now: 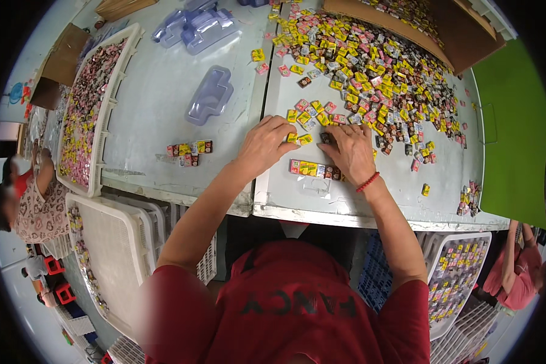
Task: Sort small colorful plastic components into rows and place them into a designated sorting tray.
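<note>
My left hand (266, 144) rests palm down on the grey table (164, 97), its fingertips on small yellow packets (299, 139) at the near edge of a big heap of small wrapped packets (370, 67) in yellow, pink and dark colours. My right hand (352, 151), a red bead bracelet on its wrist, lies beside it with its fingers on a dark packet. Just below both hands a short row of packets (312, 169) lies side by side. Whether either hand pinches a packet is hidden by the fingers.
Another short row of packets (189, 149) lies left of my hands. Clear plastic blister trays (210, 94) sit further back. A white crate (103, 91) full of packets stands at the left; more crates (461, 267) sit below the table. People sit at both sides.
</note>
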The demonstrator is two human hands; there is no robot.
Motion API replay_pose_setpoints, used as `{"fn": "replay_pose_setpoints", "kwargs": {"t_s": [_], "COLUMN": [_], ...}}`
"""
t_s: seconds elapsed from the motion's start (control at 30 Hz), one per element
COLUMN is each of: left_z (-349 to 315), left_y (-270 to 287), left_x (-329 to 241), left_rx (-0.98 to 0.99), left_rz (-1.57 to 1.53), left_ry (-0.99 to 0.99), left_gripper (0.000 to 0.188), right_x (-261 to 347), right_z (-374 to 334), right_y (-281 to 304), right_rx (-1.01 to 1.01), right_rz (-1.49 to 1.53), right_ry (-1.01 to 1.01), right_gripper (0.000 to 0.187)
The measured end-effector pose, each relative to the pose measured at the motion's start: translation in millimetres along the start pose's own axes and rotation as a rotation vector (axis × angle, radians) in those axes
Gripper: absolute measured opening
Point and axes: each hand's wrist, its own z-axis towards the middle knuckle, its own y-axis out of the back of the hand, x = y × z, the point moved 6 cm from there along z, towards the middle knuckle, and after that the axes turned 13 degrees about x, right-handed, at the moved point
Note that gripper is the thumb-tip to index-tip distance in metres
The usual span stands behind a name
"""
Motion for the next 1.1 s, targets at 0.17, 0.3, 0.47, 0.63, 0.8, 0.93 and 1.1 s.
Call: {"fn": "replay_pose_setpoints", "kwargs": {"t_s": [0.17,0.3,0.47,0.63,0.8,0.93,1.1], "left_z": [-2,0,-3,4,35,39,34], "left_y": [3,0,-3,-1,-8,-6,-11], "left_x": [-6,-2,2,15,16,21,13], "left_rx": [-0.063,-0.014,-0.079,-0.125,0.036,0.067,0.141], "left_rz": [-0.016,-0.045,-0.068,-0.073,-0.084,-0.066,-0.101], "left_ry": [-0.089,-0.141,-0.122,-0.109,-0.187,-0.207,-0.204], "left_gripper": [0.025,0.023,0.023,0.024,0.026,0.026,0.030], "right_x": [-3,-8,-6,-12,-5,-3,-9], "right_z": [-3,-3,-4,-3,11,15,6], "right_y": [1,-3,-1,-3,-7,-5,-4], "right_rx": [-0.002,-0.012,-0.056,-0.097,-0.118,-0.091,-0.082], "right_rz": [-0.017,0.016,-0.020,0.030,-0.013,-0.013,0.049], "right_ry": [0.032,0.071,0.067,0.053,-0.019,-0.038,-0.008], "right_gripper": [0.035,0.034,0.034,0.032,0.032,0.031,0.031]}}
